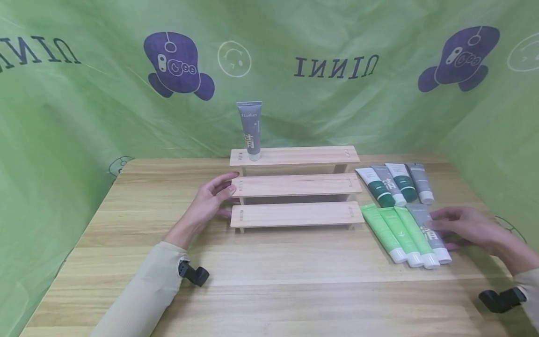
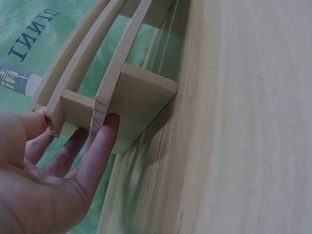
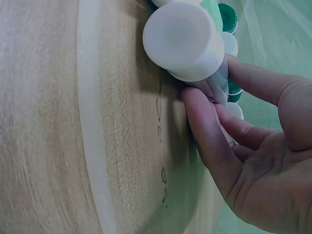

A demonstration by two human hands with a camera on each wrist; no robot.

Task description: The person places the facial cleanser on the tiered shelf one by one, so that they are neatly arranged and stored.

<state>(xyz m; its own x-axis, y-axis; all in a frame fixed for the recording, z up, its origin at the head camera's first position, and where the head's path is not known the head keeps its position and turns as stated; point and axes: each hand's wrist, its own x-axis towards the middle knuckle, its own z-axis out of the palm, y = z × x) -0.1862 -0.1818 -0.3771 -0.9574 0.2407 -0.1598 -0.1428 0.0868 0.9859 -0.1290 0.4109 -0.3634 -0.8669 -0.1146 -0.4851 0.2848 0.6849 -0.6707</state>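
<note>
A three-tier wooden rack (image 1: 296,185) stands in the middle of the table. My left hand (image 1: 212,196) grips its left end, thumb at the middle board and fingers against the ends of the boards, as the left wrist view shows. On the top tier's left end a grey-blue tube (image 1: 251,128) stands upright on its white cap. To the right, my right hand (image 1: 473,229) pinches the side of a lying grey tube (image 1: 423,224), its white cap (image 3: 180,41) large in the right wrist view. Beside that tube lie several light green tubes (image 1: 389,231).
Behind the green tubes lies a row of white-and-green tubes (image 1: 376,183) and grey tubes (image 1: 420,180). A green printed curtain (image 1: 269,93) hangs behind and along both sides of the wooden table (image 1: 269,290).
</note>
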